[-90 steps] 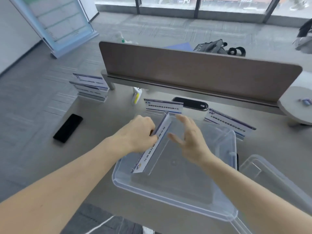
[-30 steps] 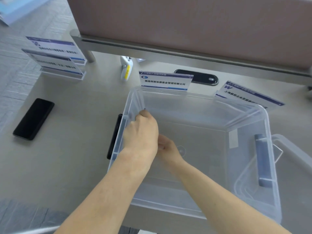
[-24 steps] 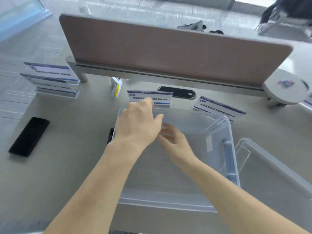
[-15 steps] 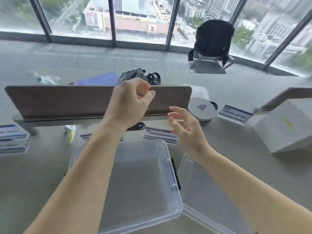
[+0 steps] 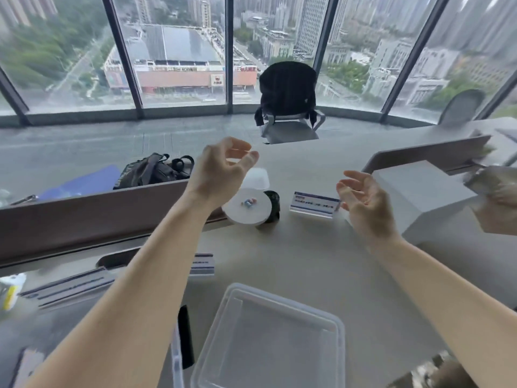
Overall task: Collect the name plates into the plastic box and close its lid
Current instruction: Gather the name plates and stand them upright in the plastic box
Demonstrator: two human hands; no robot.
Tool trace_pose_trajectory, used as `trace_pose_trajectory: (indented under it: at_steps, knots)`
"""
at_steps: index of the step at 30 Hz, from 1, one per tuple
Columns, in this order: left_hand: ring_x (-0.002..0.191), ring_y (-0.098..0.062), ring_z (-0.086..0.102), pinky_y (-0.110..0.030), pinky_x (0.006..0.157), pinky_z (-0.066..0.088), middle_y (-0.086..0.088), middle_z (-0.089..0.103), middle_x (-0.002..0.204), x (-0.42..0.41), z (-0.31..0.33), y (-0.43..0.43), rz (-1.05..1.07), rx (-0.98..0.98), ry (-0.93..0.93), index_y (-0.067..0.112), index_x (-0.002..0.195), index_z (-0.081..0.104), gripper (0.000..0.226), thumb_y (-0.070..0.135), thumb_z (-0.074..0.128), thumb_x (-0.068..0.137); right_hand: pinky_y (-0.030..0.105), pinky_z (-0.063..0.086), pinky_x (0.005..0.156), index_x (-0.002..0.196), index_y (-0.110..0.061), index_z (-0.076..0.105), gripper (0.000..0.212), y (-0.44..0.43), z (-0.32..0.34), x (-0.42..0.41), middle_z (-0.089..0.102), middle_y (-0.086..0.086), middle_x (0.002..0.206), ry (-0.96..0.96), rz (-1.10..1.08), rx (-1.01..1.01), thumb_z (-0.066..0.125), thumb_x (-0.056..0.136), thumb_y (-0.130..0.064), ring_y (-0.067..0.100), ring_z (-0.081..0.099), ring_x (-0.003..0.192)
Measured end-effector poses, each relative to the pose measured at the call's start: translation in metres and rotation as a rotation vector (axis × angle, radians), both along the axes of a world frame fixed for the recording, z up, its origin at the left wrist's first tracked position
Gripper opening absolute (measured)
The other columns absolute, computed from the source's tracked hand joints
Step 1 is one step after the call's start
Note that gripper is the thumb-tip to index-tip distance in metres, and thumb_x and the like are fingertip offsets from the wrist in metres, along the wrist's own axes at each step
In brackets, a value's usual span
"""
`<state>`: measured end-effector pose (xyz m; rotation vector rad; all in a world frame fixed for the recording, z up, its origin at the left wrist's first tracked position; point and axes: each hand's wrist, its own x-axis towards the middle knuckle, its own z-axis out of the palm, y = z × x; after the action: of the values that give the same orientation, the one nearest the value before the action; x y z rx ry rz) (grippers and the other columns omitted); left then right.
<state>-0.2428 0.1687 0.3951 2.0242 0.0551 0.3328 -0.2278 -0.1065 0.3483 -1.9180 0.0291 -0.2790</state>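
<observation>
Both my hands are raised over the table, empty, fingers apart. My left hand (image 5: 221,172) hovers above the brown desk divider (image 5: 84,217). My right hand (image 5: 363,200) is just right of a standing white-and-blue name plate (image 5: 314,204), not touching it. A second name plate (image 5: 202,264) shows partly behind my left forearm, and more name plates (image 5: 67,285) lie blurred at the left. The clear lid (image 5: 265,337) lies flat at the bottom. Only the plastic box's right rim (image 5: 175,357) and black latch (image 5: 186,334) show beside it.
A white round disc (image 5: 247,205) and a black cylinder (image 5: 272,208) stand behind my left hand. A large white box (image 5: 419,191) sits at the right. A dark bag (image 5: 151,170) and an office chair (image 5: 288,99) are beyond the divider, before the windows.
I set a name plate into the box, then both hands came up out of it empty. My view swung up and right, so the box slid to the lower left.
</observation>
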Motion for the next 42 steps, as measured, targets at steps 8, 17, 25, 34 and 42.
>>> trace_pose_trajectory:
  at_steps: [8, 17, 25, 34, 42]
  knots:
    - [0.104, -0.006, 0.070, -0.043, 0.091, 0.061, 0.014, 0.072, 0.115, 0.067, -0.024, -0.114, -0.060, -0.069, 0.070, 0.027, 0.122, 0.068, 0.045, 0.054, 0.067, 0.087, 0.045, 0.057, 0.097, 0.127, -0.024, 0.061, 0.038, -0.071, 0.003, 0.050, 0.069, -0.005, 0.115, 0.014, -0.036, 0.051, 0.066, 0.091, -0.036, 0.011, 0.068, 0.106]
    - [0.108, -0.016, 0.065, -0.043, 0.101, 0.055, 0.001, 0.064, 0.130, 0.149, -0.092, -0.146, -0.142, -0.022, 0.274, 0.020, 0.138, 0.057, 0.050, 0.038, 0.071, 0.094, 0.039, 0.058, 0.092, 0.131, -0.022, 0.058, 0.044, -0.106, -0.034, 0.113, 0.063, -0.002, 0.123, 0.185, -0.116, 0.045, 0.070, 0.091, -0.035, 0.009, 0.065, 0.103]
    - [0.109, -0.019, 0.059, -0.050, 0.100, 0.056, -0.004, 0.054, 0.136, 0.235, -0.218, -0.159, -0.125, -0.123, 0.554, 0.022, 0.143, 0.047, 0.062, 0.035, 0.075, 0.090, 0.049, 0.054, 0.099, 0.134, -0.022, 0.055, 0.053, -0.117, -0.159, 0.194, 0.061, -0.001, 0.125, 0.384, -0.167, -0.012, 0.074, 0.087, -0.038, 0.018, 0.064, 0.108]
    - [0.124, -0.023, 0.056, -0.047, 0.102, 0.055, -0.005, 0.045, 0.148, 0.338, -0.358, -0.188, -0.019, -0.246, 0.691, 0.014, 0.157, 0.030, 0.082, 0.025, 0.077, 0.090, 0.045, 0.050, 0.104, 0.142, -0.017, 0.046, 0.063, -0.142, -0.310, 0.311, 0.058, 0.000, 0.128, 0.548, -0.209, 0.031, 0.073, 0.088, -0.034, 0.022, 0.059, 0.116]
    - [0.113, -0.022, 0.062, -0.034, 0.088, 0.050, -0.001, 0.058, 0.135, 0.388, -0.426, -0.205, 0.009, -0.169, 0.568, 0.019, 0.148, 0.045, 0.057, 0.016, 0.069, 0.096, 0.030, 0.037, 0.094, 0.148, -0.018, 0.042, 0.055, -0.164, -0.374, 0.357, 0.053, -0.002, 0.131, 0.517, -0.197, 0.021, 0.062, 0.098, -0.026, 0.016, 0.050, 0.111]
